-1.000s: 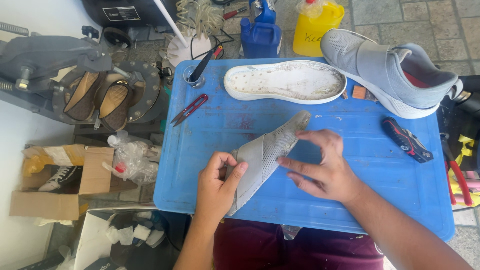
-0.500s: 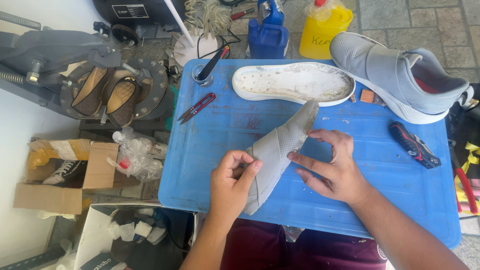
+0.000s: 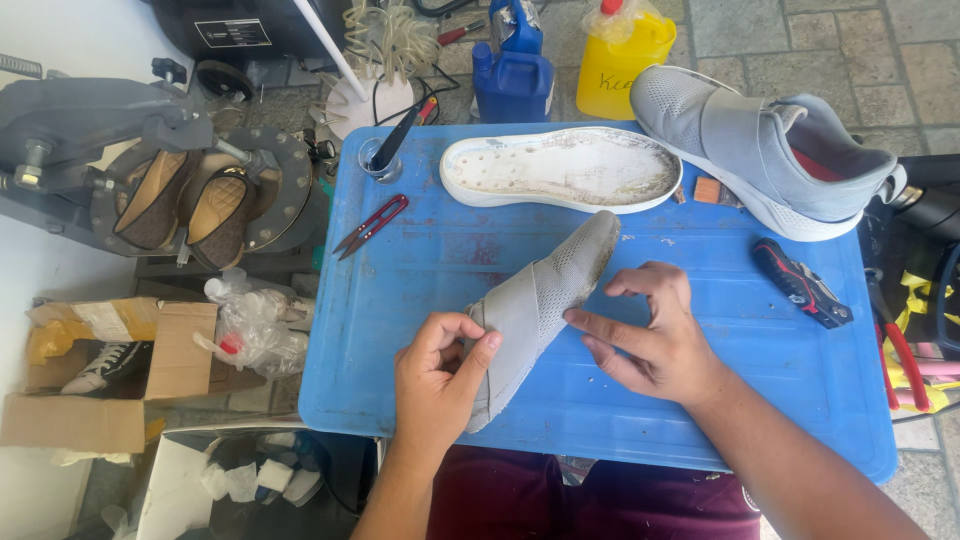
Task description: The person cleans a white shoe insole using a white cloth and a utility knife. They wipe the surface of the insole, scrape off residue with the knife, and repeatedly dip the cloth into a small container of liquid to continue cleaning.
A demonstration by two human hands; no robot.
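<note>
- Landmark: blue board [image 3: 700,400], laid across the person's lap; all places below were reckoned from it.
- Grey shoe upper [image 3: 535,300], soleless: lay slantwise on the middle of the board, toe pointing to the board's far edge, heel end at the near edge.
- Left hand [image 3: 435,375]: fingers curled, thumb and fingertips pinched on the heel end of the upper, near the board's front edge.
- Right hand [image 3: 650,335]: fingers half spread, fingertips pressed against the upper's side at mid-length, over the board's centre.
- Change from the earlier frames: the upper was tipped more steeply, its toe closer to the white sole [image 3: 560,168]; the left hand had shifted from flat against the heel end to a closed pinch. Judged as a regrip, the piece being turned or straightened for inspection rather than set down.
- White sole, detached: lay inner side up along the board's far edge, place unchanged.
- Complete grey shoe [image 3: 770,150]: rested at the board's far right corner, unchanged.
- Red thread snips [image 3: 372,224]: on the board's far left part, untouched.
- Small glass with a dark tool in it [image 3: 382,160]: at the board's far left corner.
- Black-and-red folding knife [image 3: 800,283]: on the board's right side, apart from both hands.
- Blue jug [image 3: 512,75] and yellow bottle [image 3: 625,55]: stood on the paving beyond the board's far edge.
</note>
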